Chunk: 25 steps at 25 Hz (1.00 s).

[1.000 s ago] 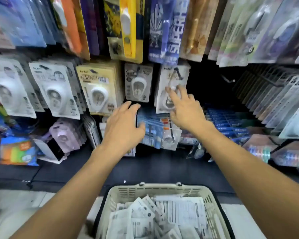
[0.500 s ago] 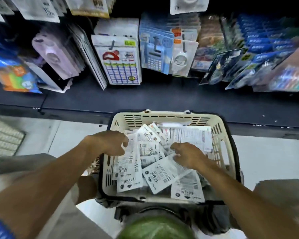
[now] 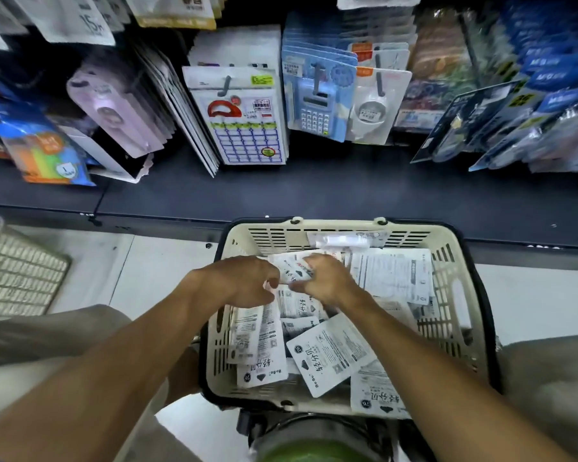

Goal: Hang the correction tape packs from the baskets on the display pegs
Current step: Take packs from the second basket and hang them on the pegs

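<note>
A cream plastic basket point(image 3: 335, 225) stands in front of me, filled with several white correction tape packs point(image 3: 331, 351) lying face down and overlapping. Both of my hands are down inside it near its far end. My left hand point(image 3: 244, 283) and my right hand point(image 3: 329, 278) meet over one white pack point(image 3: 292, 271) and pinch it from either side, just above the pile. The display pegs with hanging goods are above, beyond the basket; one grey peg point(image 3: 226, 85) shows at the centre.
A dark shelf base point(image 3: 314, 191) runs across behind the basket. Hanging above it are a label sticker pack point(image 3: 246, 128), a blue calculator pack point(image 3: 314, 105) and blue packs at the right. A second cream basket point(image 3: 17, 281) lies on the floor at the left. A green round object point(image 3: 314, 451) sits below the basket.
My hands left the hanging packs on the pegs and dropped into the basket, the view tilting down with them. They have since come together on one pack at the far end.
</note>
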Available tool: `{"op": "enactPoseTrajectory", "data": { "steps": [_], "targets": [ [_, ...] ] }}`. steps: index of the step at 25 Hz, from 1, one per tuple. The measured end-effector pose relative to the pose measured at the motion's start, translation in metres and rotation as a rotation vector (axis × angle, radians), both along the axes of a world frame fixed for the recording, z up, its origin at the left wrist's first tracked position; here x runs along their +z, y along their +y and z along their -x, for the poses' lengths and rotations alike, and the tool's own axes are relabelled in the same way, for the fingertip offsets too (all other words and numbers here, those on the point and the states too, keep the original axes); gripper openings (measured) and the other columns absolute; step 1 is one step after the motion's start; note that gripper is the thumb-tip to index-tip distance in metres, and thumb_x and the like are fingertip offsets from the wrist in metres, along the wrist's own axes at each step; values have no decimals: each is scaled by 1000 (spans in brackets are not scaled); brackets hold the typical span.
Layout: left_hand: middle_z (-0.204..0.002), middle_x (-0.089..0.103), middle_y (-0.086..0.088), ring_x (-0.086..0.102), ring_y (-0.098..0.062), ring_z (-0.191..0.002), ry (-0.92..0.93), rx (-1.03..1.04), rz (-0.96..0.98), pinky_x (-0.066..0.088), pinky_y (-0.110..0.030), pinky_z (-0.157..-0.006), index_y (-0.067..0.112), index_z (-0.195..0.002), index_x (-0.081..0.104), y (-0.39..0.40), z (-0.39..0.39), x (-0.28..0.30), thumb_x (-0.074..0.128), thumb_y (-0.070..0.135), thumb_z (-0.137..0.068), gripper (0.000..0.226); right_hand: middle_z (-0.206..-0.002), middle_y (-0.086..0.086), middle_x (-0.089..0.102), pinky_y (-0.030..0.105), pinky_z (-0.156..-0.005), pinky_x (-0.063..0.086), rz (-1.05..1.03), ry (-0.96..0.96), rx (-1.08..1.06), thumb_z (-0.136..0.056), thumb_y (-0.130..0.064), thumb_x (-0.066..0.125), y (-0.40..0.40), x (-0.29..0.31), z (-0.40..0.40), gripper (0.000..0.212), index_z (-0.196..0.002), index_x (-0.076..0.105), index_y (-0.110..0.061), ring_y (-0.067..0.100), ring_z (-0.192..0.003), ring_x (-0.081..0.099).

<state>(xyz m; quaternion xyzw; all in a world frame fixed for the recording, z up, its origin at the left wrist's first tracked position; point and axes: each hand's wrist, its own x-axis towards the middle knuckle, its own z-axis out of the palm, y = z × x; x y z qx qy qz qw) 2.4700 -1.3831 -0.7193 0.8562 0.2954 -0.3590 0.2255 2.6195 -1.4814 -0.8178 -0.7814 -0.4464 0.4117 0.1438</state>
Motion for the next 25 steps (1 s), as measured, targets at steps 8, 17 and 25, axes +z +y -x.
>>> {"op": "enactPoseTrajectory", "data": {
  "steps": [8,17,25],
  "targets": [
    [-132,60,2,56,-19,-111,57,39,-19,43,-30,-86,29,-127,59,12,12,3,56,35,-99,30,-93,11,68,35,-75,50,-55,-79,52,-92,-36,71,14,3,14,32,-86,67,-5,27,-89,64],
    [-160,30,7,30,-19,-145,-539,196,-107,28,-44,-120,37,-158,14,-3,-18,36,85,63,-64,121,-78,12,71,27,-48,55,-246,596,-641,-85,8,66,27,155,-88,26,-104,69,-8,22,-58,67],
    [-92,79,10,76,-13,-86,-1233,894,271,61,-27,-75,30,-99,70,-35,-58,87,88,15,-72,36,-88,3,77,35,-72,60,-524,924,-682,-95,-40,56,-11,218,-91,38,-123,62,-16,17,-77,70]
  ]
}}
